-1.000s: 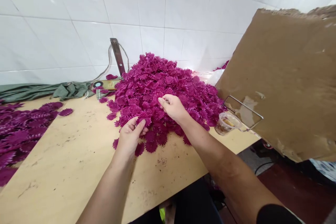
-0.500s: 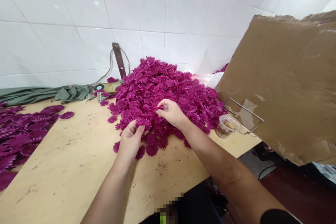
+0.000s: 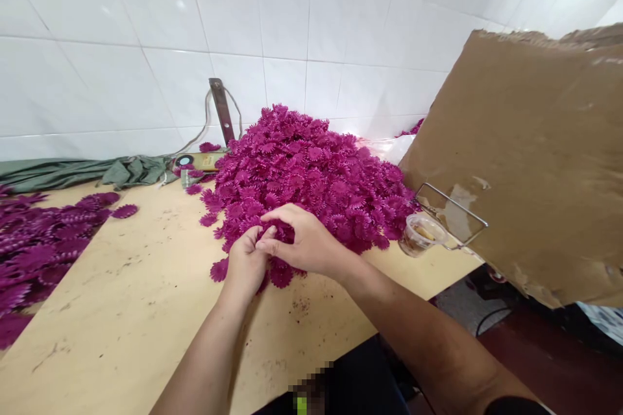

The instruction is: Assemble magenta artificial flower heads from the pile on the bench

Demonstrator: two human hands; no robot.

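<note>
A heap of magenta toothed-edge artificial flower pieces (image 3: 311, 162) rises against the wall in front of me. At its near edge my left hand (image 3: 246, 262) is closed, thumb up, on a magenta artificial flower (image 3: 267, 225) that is mostly covered by fingers. My right hand (image 3: 306, 240) curls over the same flower from the right, its index finger and thumb meeting the left fingertips. How many layers lie between the hands is hidden. Several loose pieces (image 3: 281, 274) lie on the table just below my hands.
More magenta pieces (image 3: 43, 246) cover the left of the table (image 3: 146, 285). A green cloth (image 3: 131, 172) and a dark metal bar (image 3: 221, 110) are by the wall. At right stand a plastic cup (image 3: 421, 233), a wire frame (image 3: 455, 211) and a large cardboard sheet (image 3: 525, 155).
My right hand has come left and down from the heap, with a small magenta piece in its pinch, to meet my left hand. The left hand stays nearly in place.
</note>
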